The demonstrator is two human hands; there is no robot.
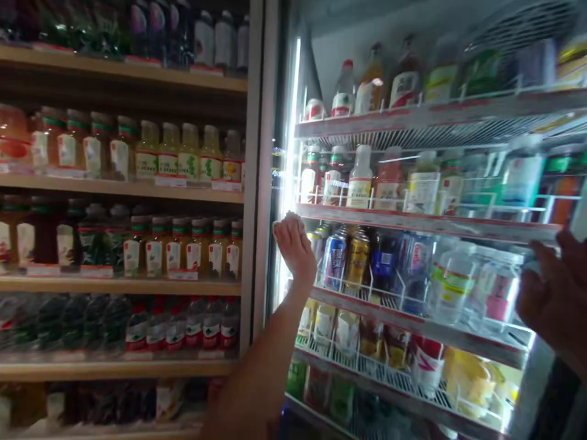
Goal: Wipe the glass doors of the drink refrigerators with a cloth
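Note:
My left hand (296, 247) is raised at the lit left side of an open drinks fridge (413, 116). Its fingers look loosely extended and slightly bent, with nothing visible in them; whether it touches the fridge frame (263, 183) I cannot tell. At the right edge, my right hand (553, 290) is dark and blurred, its fingers apart and no object seen in it. Closest to that hand are clear bottles with a pink label (498, 293) on the fridge's third shelf. Near my left hand stand a blue can (334, 260) and gold cans (358, 256).
Wooden shelves (114, 189) on the left hold rows of bottled juice (177, 150) and red-capped water bottles (177, 327). Inside the fridge, wire racks with front rails (431, 223) carry more bottles and cans. A yellow package (472, 379) sits low on the right.

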